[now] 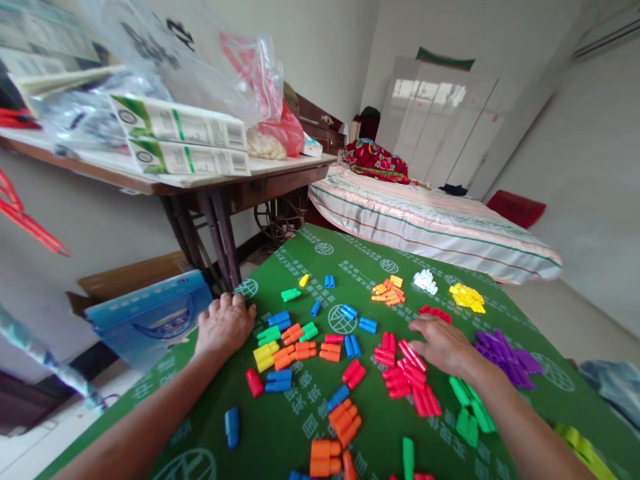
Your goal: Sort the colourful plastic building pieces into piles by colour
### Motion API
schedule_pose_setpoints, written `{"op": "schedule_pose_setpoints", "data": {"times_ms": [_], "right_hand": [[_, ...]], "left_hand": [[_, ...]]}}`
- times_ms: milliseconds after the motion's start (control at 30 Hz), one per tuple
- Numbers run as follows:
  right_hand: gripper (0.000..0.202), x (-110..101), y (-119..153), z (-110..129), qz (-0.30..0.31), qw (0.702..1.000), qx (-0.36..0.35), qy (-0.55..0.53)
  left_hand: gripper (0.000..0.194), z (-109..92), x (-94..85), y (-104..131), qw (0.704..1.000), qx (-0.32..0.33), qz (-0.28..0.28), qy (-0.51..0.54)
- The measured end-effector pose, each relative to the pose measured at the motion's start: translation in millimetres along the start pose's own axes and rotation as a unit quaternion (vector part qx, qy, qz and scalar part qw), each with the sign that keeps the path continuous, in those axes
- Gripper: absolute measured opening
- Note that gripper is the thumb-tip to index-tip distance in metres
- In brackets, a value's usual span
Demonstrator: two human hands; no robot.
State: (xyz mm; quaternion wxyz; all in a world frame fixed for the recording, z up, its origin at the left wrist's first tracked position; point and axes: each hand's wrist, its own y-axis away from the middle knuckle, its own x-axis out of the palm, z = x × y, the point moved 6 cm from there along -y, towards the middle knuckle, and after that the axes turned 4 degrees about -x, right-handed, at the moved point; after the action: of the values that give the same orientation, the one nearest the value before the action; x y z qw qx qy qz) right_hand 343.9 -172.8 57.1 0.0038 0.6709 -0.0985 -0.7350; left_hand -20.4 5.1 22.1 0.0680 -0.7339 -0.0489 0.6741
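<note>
My left hand (225, 325) rests palm down on the left edge of the green tabletop (200, 413), holding nothing that I can see. Close to its right lie blue pieces (279, 320), green pieces (269, 335) and yellow pieces (266, 355), all small plastic toy parts shaped like joined tubes. Over the right side, my right hand (443, 341) has its thumb and forefinger apart. Just beyond its fingers are red pieces (435, 313), partly hidden by the hand. A cluster of red pieces (410, 377) sits left of it, and green pieces (470, 410) lie partly under the forearm.
Sorted piles of orange (389, 291), white (425, 281), yellow (467, 297) and purple pieces (507, 358) lie farther off. Orange pieces (345, 423) are near the front. A cluttered side table (280, 175) stands left, a bed (430, 220) behind, a blue bag (150, 313) lower left.
</note>
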Motion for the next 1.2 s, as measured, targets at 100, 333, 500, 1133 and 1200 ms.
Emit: {"op": "schedule_pose_setpoints", "data": {"times_ms": [100, 333, 500, 1133, 1200], "right_hand": [[0.034, -13, -42, 65, -0.036, 0.995, -0.094, -0.024], [0.035, -17, -142, 190, -0.058, 0.978, -0.200, 0.004], [0.045, -1, -180, 223, -0.035, 0.975, -0.218, 0.020], [0.032, 6, -145, 246, -0.025, 0.970, -0.243, 0.020], [0.026, 3, -139, 244, -0.039, 0.970, -0.238, 0.018]], "left_hand": [[0.051, 2, 1.9, 1, 1.000, 0.004, -0.005, -0.004], [0.048, 3, 3.4, 4, 1.000, 0.006, -0.021, -0.016], [0.045, 5, 5.5, 5, 0.999, 0.004, -0.030, -0.014], [0.049, 2, 0.1, 3, 1.000, 0.002, -0.001, -0.010], [0.051, 1, -1.3, 1, 1.000, -0.002, 0.012, -0.009]]}}
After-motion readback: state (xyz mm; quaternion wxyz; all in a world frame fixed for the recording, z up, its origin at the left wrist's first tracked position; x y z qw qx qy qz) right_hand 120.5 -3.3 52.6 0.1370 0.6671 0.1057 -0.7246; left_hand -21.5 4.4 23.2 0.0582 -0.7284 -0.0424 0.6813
